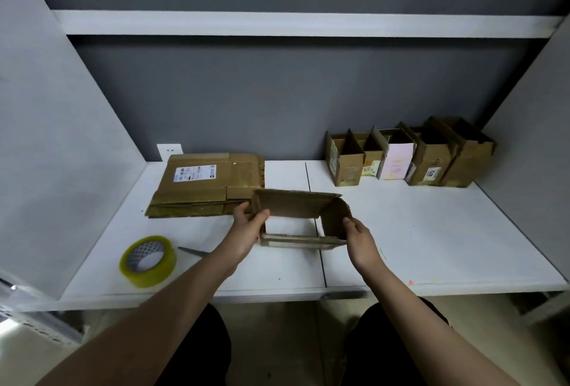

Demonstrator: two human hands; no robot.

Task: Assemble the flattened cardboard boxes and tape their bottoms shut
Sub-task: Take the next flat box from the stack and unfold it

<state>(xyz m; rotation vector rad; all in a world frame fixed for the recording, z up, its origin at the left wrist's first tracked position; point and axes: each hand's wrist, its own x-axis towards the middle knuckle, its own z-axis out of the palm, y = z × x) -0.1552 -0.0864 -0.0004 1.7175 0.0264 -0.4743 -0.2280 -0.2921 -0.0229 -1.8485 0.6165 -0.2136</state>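
Note:
A small brown cardboard box (296, 206) is opened into a rectangular tube, held just above the white table (416, 231) at its middle. My left hand (248, 228) grips its left wall, thumb inside. My right hand (359, 239) holds the right wall near the front corner. Through the open tube the tabletop shows. A stack of flattened cardboard boxes (206, 188) lies at the back left, the top one bearing a white label. A roll of clear yellowish tape (148, 260) lies at the front left.
Scissors (192, 251) lie right of the tape, partly hidden by my left forearm. Several assembled boxes (410, 154) stand in a row at the back right against the grey wall. Grey partitions close off both sides. A wall socket (169, 151) sits behind the stack.

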